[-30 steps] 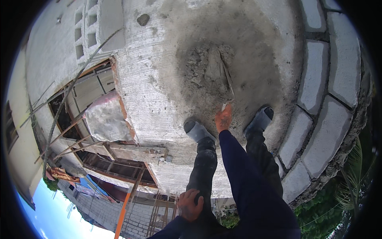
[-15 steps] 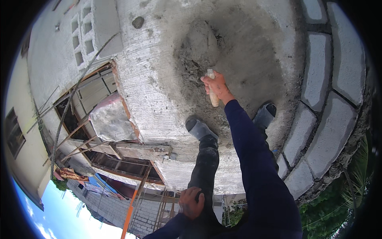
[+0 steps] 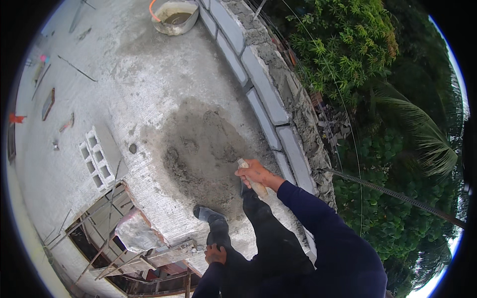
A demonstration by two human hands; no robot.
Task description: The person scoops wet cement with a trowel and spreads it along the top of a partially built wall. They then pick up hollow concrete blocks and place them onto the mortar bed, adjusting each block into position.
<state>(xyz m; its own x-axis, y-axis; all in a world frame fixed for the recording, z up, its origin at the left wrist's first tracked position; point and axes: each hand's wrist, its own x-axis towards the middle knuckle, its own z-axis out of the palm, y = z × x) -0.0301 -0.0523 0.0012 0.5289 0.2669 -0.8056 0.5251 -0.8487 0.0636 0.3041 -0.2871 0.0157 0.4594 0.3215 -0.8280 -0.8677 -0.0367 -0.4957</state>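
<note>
My right hand [image 3: 256, 173] is closed around the pale, worn handle of a trowel [image 3: 259, 189]. I cannot make out its blade against the grey mortar. Wet mortar [image 3: 198, 144] lies spread over the concrete floor in front of my feet, lumpy at its left side, and the hand is over its near right edge. My left hand [image 3: 215, 254] rests on my left leg near the knee, fingers spread and holding nothing.
A block wall [image 3: 268, 99] with mortar on top runs along the right, trees [image 3: 348, 49] beyond it. A rebar [image 3: 397, 192] juts out there. A mortar tub [image 3: 174, 22] stands far ahead. At left are a hollow block [image 3: 106, 156] and a floor opening [image 3: 97, 231] with timbers.
The view has swung, bringing the tub and trees into sight. My right hand has moved with the trowel toward the wall side of the mortar. My left hand stays on my leg.
</note>
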